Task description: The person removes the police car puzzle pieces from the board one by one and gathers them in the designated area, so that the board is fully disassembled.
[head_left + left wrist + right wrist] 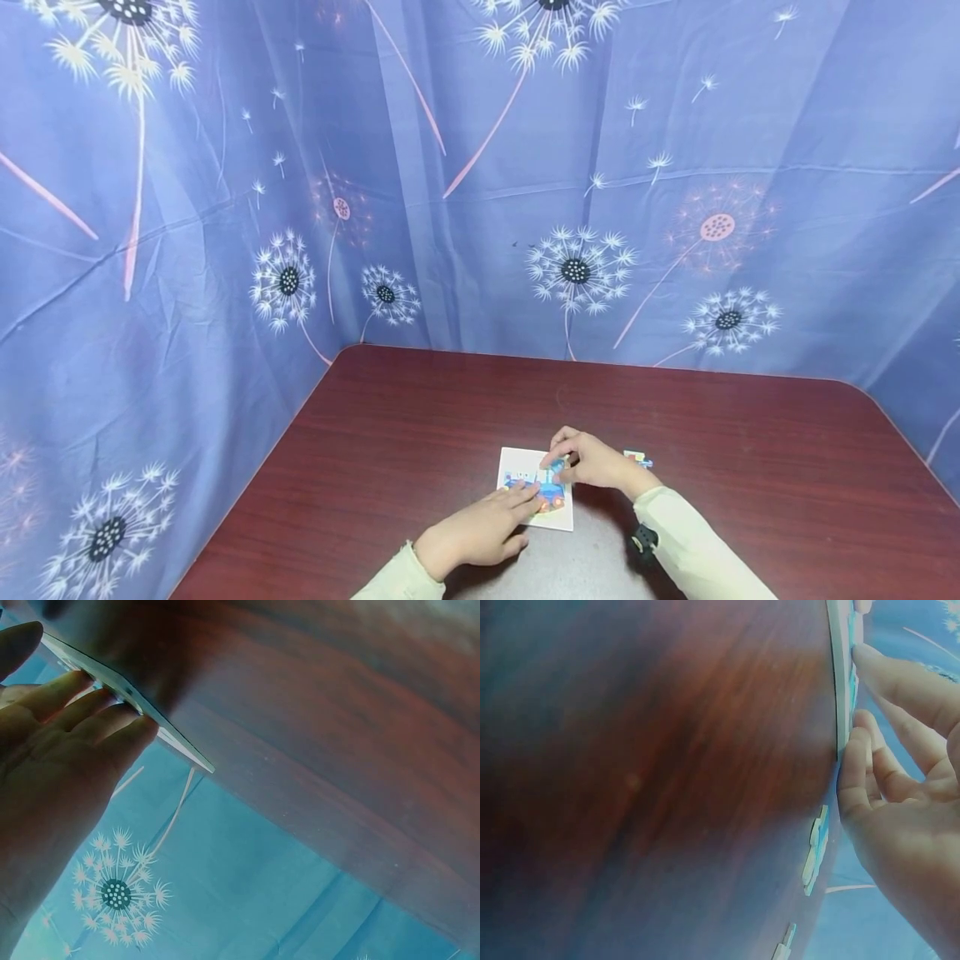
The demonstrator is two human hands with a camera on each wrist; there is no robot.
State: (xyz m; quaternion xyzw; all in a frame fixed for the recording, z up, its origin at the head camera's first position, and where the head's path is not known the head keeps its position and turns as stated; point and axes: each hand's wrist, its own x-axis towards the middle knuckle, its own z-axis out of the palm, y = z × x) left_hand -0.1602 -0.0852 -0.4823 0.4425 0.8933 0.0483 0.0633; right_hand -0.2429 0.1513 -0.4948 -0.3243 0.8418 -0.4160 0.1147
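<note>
A white puzzle board [516,457] with a blue vehicle picture lies on the table. My left hand [483,525] rests on its lower left part with fingers extended, touching the picture. In the left wrist view, those fingertips [146,727] lie on the board's face. My right hand [596,460] is over the board's upper right part. Its thumb and forefinger stand at either side of a blue puzzle piece [557,468] and appear to pinch it. In the right wrist view, the other fingers [853,776] curl beside the board edge. The hands partly hide the picture.
Beyond my right wrist lies a loose colourful piece [637,458]. The right wrist view shows two loose pieces on the table, one nearer the board [816,851]. A dark red wooden table [420,408] meets a blue dandelion-patterned curtain [480,275] behind and at left.
</note>
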